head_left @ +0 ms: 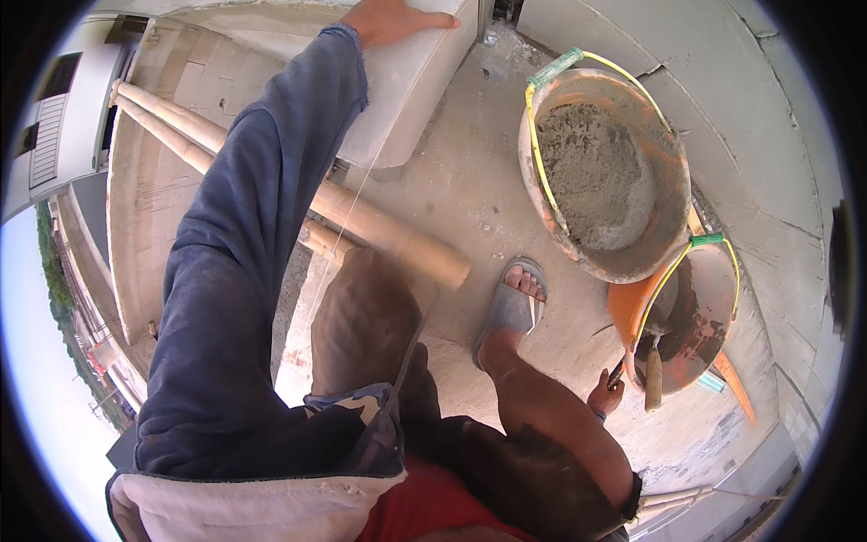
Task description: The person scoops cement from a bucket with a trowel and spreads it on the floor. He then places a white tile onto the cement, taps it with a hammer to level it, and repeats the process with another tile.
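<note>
Head view: top centre, the left hand (395,22) is spread on a block (406,90), seemingly for balance; lower right, a dark item (617,372) is held in the right hand (606,394), grip narrow, beside a bucket (627,310).

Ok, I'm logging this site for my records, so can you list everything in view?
Upper bucket: one, stained orange, upper right
Mix: one heap, grey, inside it
Lower bucket: one, orange, right
Trowel: one, tan handle, at lower bucket
Strip: one, orange, beside lower bucket
Bamboo poles: at least two, tan, left of centre
Concrete block: one, grey, top centre
Wall: one, grey, right
Building: one, white, upper left
Sandal: one, grey, right foot
Sleeve: one, blue, left arm
Left grip: one, bare, at concrete block
Right grip: one, bare, near lower bucket
</note>
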Action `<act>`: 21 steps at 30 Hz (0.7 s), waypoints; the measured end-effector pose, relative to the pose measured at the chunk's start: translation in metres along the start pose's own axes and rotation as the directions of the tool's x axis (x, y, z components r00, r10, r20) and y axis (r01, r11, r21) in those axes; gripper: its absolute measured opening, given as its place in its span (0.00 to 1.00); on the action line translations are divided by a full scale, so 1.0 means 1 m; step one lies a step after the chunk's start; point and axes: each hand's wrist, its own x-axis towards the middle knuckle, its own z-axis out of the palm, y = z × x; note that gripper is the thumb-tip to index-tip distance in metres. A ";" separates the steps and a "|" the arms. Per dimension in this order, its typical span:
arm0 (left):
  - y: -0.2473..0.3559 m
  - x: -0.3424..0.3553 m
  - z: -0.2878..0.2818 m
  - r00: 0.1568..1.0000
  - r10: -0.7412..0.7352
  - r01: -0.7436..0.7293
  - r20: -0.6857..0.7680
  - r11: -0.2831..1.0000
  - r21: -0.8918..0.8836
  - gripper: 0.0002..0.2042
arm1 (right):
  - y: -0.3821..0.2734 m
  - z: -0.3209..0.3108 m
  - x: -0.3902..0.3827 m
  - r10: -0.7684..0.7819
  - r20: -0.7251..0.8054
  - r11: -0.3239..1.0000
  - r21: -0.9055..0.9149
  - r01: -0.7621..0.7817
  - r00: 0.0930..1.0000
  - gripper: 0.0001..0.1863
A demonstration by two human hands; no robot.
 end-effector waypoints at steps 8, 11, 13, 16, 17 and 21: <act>-0.009 -0.013 -0.004 0.995 -0.038 0.057 -0.090 0.973 0.222 0.63 | -0.073 -0.038 0.011 0.286 0.405 0.906 0.182 -0.383 0.868 0.21; -0.006 0.014 0.026 0.999 -0.040 0.038 0.020 0.992 0.117 0.72 | -0.004 -0.077 0.027 -0.043 0.234 0.996 -0.066 0.060 0.971 0.26; 0.009 -0.007 -0.003 0.991 -0.097 0.085 0.093 0.989 0.125 0.74 | -0.060 -0.118 0.058 0.102 0.409 0.953 -0.302 0.029 0.907 0.23; -0.022 0.005 0.001 0.997 -0.072 0.071 -0.003 0.992 0.109 0.72 | -0.120 -0.168 0.097 0.081 0.440 0.894 -0.430 0.130 0.894 0.15; -0.020 0.004 0.003 0.986 -0.145 0.139 0.087 0.988 0.063 0.72 | -0.133 -0.183 0.107 0.064 0.428 0.852 -0.493 0.174 0.902 0.15; -0.031 0.022 0.014 0.993 -0.105 0.102 0.044 0.992 0.081 0.71 | -0.127 -0.208 0.133 -0.002 0.569 0.702 -0.585 0.406 0.823 0.11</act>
